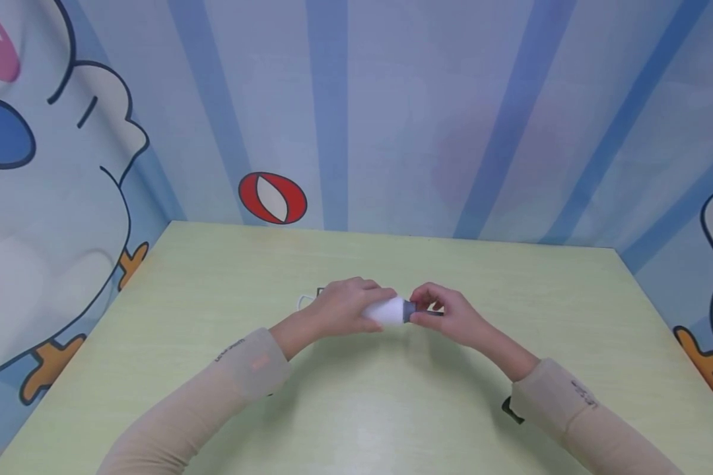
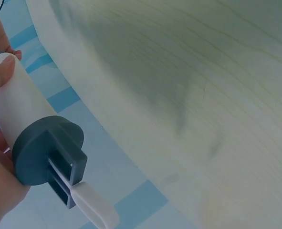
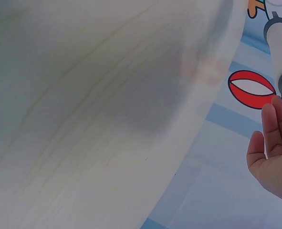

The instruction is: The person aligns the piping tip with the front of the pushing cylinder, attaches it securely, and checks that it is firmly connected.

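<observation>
A white cylinder (image 1: 386, 311) with dark grey ends is held above the table, lying roughly level. My left hand (image 1: 349, 307) grips it round the body, thumb below and fingers over the top. The left wrist view shows one dark grey end (image 2: 45, 148) with a slotted bracket and a white loop (image 2: 95, 205) hanging from it. At the opposite, narrower grey end (image 1: 409, 311), my right hand (image 1: 451, 315) pinches with thumb and forefinger. A thin dark piece shows between those fingers. In the right wrist view the other fingers (image 3: 273, 126) extend beside the grey end; the thumb is out of frame.
The pale green table (image 1: 356, 422) lies beneath both hands. A small black piece (image 1: 513, 410) shows beside the right sleeve. Blue striped wall covering (image 1: 392, 132) with cartoon prints stands behind and at both sides of the table.
</observation>
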Motion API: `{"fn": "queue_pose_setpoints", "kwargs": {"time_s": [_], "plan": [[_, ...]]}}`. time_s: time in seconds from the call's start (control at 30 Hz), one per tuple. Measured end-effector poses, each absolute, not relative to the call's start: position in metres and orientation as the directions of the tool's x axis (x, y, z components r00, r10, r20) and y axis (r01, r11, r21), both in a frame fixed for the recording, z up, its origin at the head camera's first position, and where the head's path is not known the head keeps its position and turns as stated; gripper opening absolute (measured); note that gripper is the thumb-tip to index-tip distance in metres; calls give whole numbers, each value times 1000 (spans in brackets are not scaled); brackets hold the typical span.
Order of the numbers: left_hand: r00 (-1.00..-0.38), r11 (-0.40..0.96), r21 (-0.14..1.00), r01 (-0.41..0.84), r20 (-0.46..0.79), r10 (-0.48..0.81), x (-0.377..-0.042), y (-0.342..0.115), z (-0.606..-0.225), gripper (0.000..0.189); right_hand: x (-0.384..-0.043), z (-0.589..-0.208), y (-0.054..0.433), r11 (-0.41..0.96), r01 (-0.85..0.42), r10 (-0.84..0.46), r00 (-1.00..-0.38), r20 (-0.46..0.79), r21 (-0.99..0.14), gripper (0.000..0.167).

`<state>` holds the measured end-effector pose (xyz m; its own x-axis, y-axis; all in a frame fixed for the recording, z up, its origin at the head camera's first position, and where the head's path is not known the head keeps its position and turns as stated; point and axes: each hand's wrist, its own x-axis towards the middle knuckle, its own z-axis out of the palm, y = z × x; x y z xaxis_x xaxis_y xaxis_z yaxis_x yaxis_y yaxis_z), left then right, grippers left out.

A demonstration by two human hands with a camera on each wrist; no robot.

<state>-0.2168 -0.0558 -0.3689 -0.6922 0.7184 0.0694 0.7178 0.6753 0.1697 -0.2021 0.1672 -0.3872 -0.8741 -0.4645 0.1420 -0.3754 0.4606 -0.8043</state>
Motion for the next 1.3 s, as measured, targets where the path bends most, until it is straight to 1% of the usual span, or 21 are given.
{"fn": "queue_pose_setpoints", "kwargs": {"time_s": [0.07,0.27,0.43,0.5,0.6,0.73,0.83,1.03,1.2,1.3], "plan": [[-690,673,165,721,77,720,-217,-56,-370,53,-202,-387,167,464,-354,-462,-879,119,-812,23],[-687,670,160,725,91,721,-216,-57,-368,54,-203,-385,169,487,-284,-442,-896,48,-826,33],[-706,686,187,703,67,705,-216,-57,-367,55,-201,-384,170,473,-332,-466,-881,88,-816,39],[-704,683,191,705,65,708,-216,-56,-367,55,-201,-385,170,464,-359,-484,-868,108,-810,37],[-689,670,176,721,81,721,-216,-56,-367,54,-201,-386,169,465,-377,-490,-863,122,-801,31],[-670,654,158,740,96,736,-214,-55,-365,52,-201,-387,169,463,-355,-480,-871,107,-812,25],[-665,649,154,745,99,740,-214,-54,-365,53,-201,-387,170,447,-321,-478,-875,80,-835,24],[-660,644,149,751,116,742,-216,-55,-366,53,-201,-386,171,402,-265,-477,-877,47,-876,30],[-679,663,154,733,104,727,-217,-55,-367,54,-200,-386,171,440,-318,-464,-881,91,-840,37],[-678,660,166,733,102,728,-216,-54,-367,53,-199,-386,169,456,-350,-464,-878,118,-818,35]]}}
